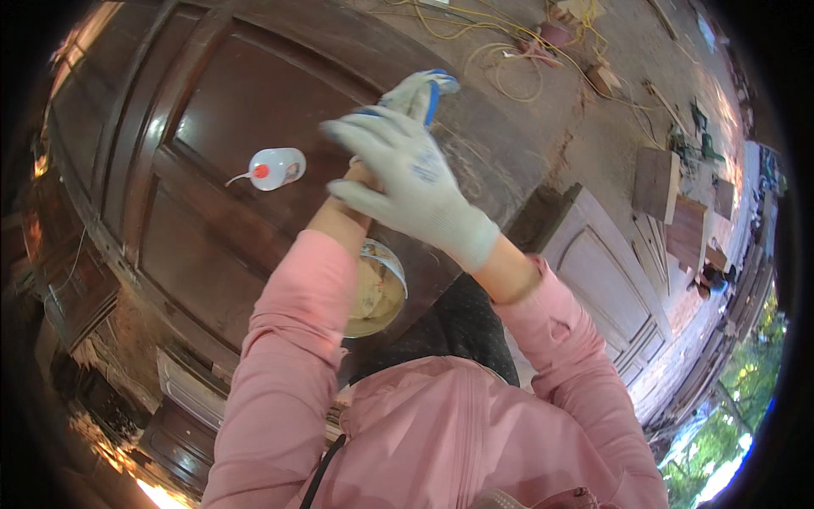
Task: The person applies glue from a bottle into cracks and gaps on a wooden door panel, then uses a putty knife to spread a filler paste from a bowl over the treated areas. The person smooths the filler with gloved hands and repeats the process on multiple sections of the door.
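Observation:
My right hand (403, 165), in a white knit work glove, lies across my left wrist with its fingers stretched apart. Beyond it shows my left hand (422, 92), in a white glove with blue on its palm side. Most of the left hand is covered by the right one, so its finger pose is unclear. Bare skin shows at my left wrist. Below both hands is a dark brown panelled wooden door (263, 102), lying flat. On it, left of my hands, a clear squeeze bottle (284, 167) with a red cap and thin nozzle lies on its side.
A bowl (377, 293) of tan material sits close to my body, beside my left forearm. Another panelled door (602, 271) is at the right. Yellow cables (475, 30) and a pale hose (509, 85) run over the floor, with wooden blocks (657, 182) farther right.

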`<state>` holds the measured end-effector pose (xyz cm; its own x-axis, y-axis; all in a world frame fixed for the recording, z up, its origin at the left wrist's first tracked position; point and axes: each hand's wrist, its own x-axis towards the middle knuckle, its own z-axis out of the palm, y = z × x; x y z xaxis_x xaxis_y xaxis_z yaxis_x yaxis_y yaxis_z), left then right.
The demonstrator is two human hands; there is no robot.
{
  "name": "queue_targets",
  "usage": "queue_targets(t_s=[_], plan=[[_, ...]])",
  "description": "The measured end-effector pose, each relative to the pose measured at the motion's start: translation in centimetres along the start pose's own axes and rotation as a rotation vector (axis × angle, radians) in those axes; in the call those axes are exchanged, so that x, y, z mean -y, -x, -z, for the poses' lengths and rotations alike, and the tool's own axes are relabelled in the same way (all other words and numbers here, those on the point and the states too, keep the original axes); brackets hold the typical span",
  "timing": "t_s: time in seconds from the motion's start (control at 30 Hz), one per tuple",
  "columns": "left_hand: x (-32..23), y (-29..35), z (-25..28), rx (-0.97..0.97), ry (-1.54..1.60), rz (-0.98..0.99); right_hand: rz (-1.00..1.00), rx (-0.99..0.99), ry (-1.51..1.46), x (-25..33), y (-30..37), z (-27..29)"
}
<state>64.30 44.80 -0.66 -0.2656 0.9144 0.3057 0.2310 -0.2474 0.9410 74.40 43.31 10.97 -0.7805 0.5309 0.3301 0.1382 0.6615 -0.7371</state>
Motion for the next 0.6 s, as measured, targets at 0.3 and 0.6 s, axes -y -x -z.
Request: queue_targets(t_s=[0.3,0.6], plan=[[-0.8,0.2,0.9,-0.038,-0.026,0.072,-0.074,0.49,0.068,-0.9,-6.0,-9.8],[1.8,1.5,1.4,-0.065,-0.041,-0.02,-0.414,-0.187,-0.572,1.2,-1.4,0.9]])
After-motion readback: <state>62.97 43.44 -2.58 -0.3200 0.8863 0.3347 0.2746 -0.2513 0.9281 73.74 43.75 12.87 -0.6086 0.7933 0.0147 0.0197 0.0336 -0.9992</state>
